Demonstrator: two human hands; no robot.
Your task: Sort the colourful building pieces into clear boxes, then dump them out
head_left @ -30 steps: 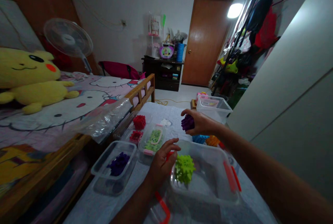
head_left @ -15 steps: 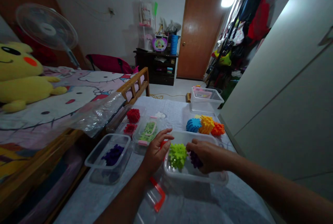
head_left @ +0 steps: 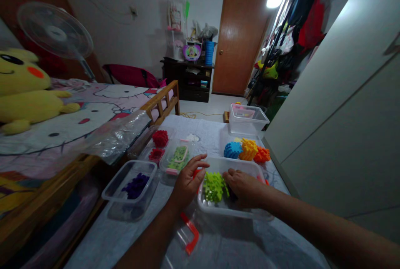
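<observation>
My left hand (head_left: 186, 183) grips the near left rim of a clear plastic bin (head_left: 250, 214) on the table. My right hand (head_left: 244, 185) is inside that bin, fingers curled down over a purple block cluster that is almost wholly hidden beneath it. A lime green block cluster (head_left: 213, 186) sits in the bin, touching my right hand's fingers. Blue (head_left: 233, 149), yellow-orange (head_left: 249, 148) and orange (head_left: 261, 154) clusters lie just beyond the bin.
A small container of purple pieces (head_left: 134, 185) stands at left, with a green-filled container (head_left: 176, 158) and red clusters (head_left: 160, 138) behind. Another clear bin (head_left: 246, 119) sits at the far edge. A red-handled lid (head_left: 190, 235) lies near me. A bed's wooden frame (head_left: 162, 106) borders the left.
My right hand carried the purple cluster from above the far table down into the bin, then pressed it in beside the green cluster. My left hand stayed on the rim.
</observation>
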